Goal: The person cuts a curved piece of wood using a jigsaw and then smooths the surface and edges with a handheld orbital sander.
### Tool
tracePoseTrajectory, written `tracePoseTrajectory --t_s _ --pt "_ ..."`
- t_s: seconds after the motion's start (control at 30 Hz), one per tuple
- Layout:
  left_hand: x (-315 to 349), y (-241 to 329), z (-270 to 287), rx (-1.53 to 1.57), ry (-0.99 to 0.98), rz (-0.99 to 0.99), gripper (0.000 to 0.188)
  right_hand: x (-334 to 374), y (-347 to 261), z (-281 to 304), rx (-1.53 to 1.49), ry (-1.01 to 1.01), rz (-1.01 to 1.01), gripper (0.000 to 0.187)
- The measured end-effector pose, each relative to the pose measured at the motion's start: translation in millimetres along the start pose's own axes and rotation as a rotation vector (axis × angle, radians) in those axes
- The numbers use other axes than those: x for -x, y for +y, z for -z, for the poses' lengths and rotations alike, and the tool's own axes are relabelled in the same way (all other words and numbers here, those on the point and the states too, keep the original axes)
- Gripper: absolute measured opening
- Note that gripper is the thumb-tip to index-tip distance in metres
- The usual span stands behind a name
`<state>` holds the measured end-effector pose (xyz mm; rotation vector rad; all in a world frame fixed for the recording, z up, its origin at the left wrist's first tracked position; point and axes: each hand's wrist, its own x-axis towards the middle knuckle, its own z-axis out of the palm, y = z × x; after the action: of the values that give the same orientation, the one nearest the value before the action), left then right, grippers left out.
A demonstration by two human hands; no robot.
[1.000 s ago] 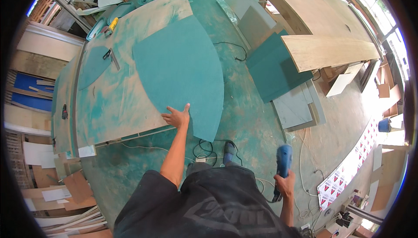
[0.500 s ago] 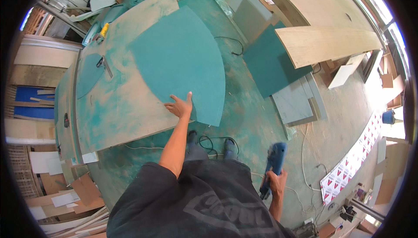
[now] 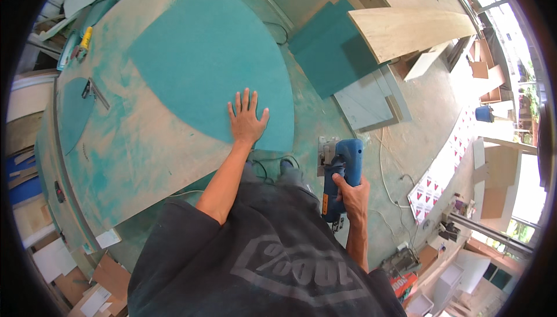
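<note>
My left hand (image 3: pixel 248 121) lies flat with fingers spread on a large teal board (image 3: pixel 212 62) that has curved sides and narrows toward me. The board rests on a wooden worktable (image 3: pixel 145 160) smeared with teal dust, and part of it sticks out past the table's right edge. In my right hand (image 3: pixel 353 196) is a blue jigsaw (image 3: pixel 347 160), gripped by its handle. Its metal base plate (image 3: pixel 321 156) faces left, toward the board, and is apart from it. The blade cannot be made out.
A yellow-handled tool (image 3: pixel 85 41) and a small black clamp (image 3: pixel 87 89) lie on the table's left part. Right of the gap stand a darker teal panel (image 3: pixel 331 50) and plywood sheets (image 3: pixel 412 30). Cords (image 3: pixel 383 143) run over the dusty floor (image 3: pixel 313 99).
My left hand has gone from a loosely raised pose near the board's edge to flat on it, fingers pointing forward. The jigsaw has come up and left. The view has shifted.
</note>
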<state>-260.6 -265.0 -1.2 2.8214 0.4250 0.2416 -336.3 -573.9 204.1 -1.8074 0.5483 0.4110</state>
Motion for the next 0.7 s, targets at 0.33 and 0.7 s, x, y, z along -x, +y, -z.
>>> tracePoseTrajectory --t_s 0.33,0.7 --pt "-34 -10 -18 -0.004 0.019 0.027 0.068 51 5 -74 -0.059 0.097 -0.036 0.025" --pt "-42 2 -23 -0.017 0.028 0.017 0.069 27 -4 -124 -0.033 0.141 -0.205 0.031"
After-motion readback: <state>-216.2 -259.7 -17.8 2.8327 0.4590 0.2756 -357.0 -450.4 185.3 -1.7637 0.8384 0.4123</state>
